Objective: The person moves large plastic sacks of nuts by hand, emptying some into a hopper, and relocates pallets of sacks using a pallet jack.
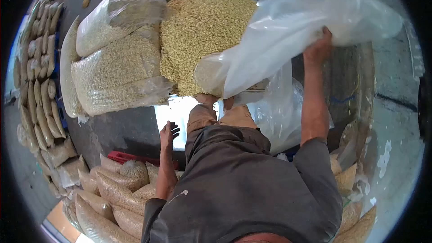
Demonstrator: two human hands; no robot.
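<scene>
My right hand (318,48) is closed on a large clear plastic bag (288,29) and holds it up on the right side. The bag slants down to the left over a heap of pale nuts or kernels (204,31), whose exact kind I cannot make out. Its lower end touches the heap near my feet. My left hand (169,132) hangs low on the left, holding nothing, with its fingers apart. Nearest to it are a bright white surface (180,112) and a filled clear bag (119,72).
Another filled bag (103,20) lies behind on the left. Stacks of filled bags (40,103) line the far left, and more sacks (119,184) sit behind me by a red pallet (130,158). Crumpled plastic (283,112) lies at right. A wall (393,130) stands far right.
</scene>
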